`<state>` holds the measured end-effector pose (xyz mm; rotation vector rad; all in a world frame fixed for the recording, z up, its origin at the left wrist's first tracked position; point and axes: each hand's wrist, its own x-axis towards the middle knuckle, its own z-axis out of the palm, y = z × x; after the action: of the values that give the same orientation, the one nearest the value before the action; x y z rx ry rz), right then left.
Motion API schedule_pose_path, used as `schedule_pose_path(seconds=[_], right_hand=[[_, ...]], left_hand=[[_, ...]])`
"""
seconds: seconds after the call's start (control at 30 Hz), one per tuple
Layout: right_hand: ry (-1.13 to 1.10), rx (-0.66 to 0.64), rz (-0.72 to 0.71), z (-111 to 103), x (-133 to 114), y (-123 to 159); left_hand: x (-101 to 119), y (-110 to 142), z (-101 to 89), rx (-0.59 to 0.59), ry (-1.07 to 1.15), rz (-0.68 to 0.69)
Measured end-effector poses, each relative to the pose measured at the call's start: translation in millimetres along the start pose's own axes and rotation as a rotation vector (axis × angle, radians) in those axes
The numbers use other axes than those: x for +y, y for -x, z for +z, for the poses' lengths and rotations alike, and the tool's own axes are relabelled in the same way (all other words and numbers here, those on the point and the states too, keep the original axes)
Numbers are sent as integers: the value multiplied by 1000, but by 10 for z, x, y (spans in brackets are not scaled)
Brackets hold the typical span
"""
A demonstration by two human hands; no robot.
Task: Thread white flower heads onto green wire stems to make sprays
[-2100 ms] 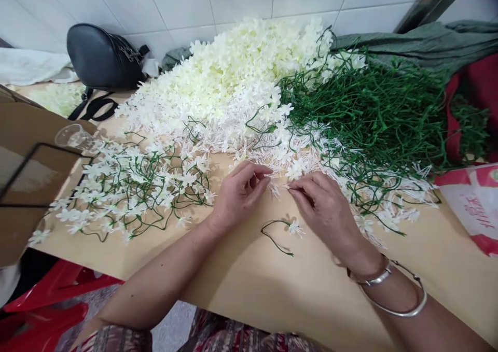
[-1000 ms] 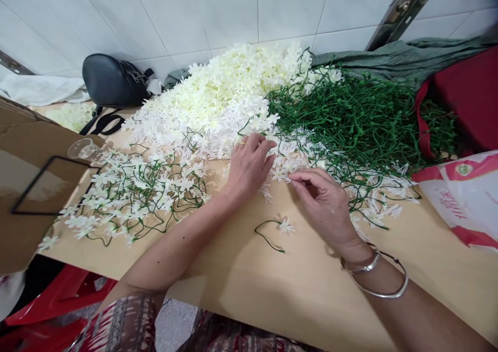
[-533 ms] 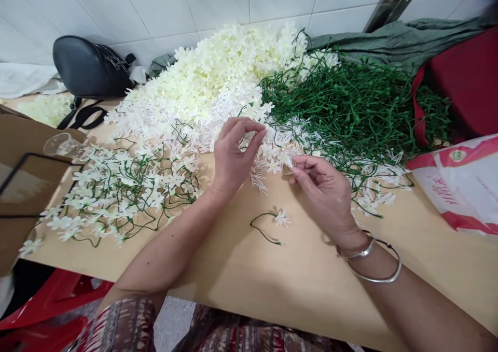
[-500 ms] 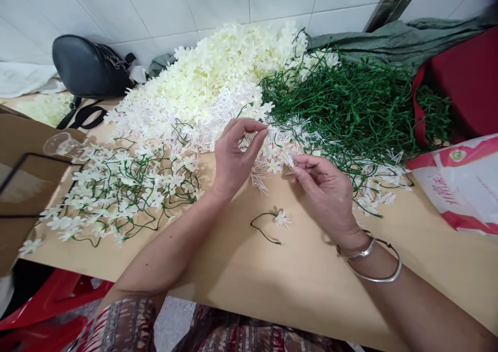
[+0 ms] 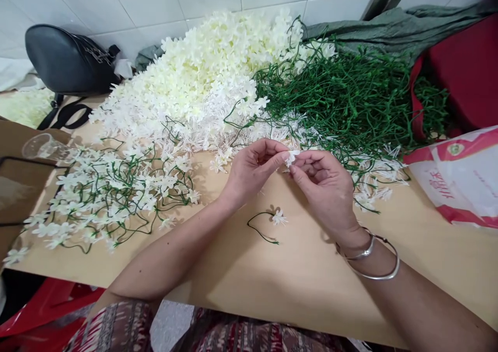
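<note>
Left hand (image 5: 254, 170) and right hand (image 5: 326, 188) pinch a partly hidden white flower (image 5: 291, 157), back from the near edge of the surface (image 5: 303, 284).

Left hand (image 5: 251, 172) and right hand (image 5: 326, 187) pinch 1 white flower (image 5: 291, 158).

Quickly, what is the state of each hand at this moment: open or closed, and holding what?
Left hand: closed, pinching a small white flower.
Right hand: closed, pinching the same flower from the other side; exact grip partly hidden.

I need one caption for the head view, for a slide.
Left hand and right hand meet at a small white flower, near heaped blossoms and green stems.
</note>
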<state>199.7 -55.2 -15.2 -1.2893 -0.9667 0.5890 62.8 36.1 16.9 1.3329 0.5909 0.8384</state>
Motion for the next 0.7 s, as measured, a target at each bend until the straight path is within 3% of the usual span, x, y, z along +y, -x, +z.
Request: schedule_pose_path(seconds=[0.43, 0.5, 0.7], right_hand=[[37, -43, 55, -20, -39, 7], [40, -33, 48, -27, -47, -2], [58, 9, 56, -46, -48, -32]], left_hand=[[13, -40, -92, 217, -128, 72], [34, -28, -81, 177, -128, 74], [17, 29, 9, -109, -101, 97]])
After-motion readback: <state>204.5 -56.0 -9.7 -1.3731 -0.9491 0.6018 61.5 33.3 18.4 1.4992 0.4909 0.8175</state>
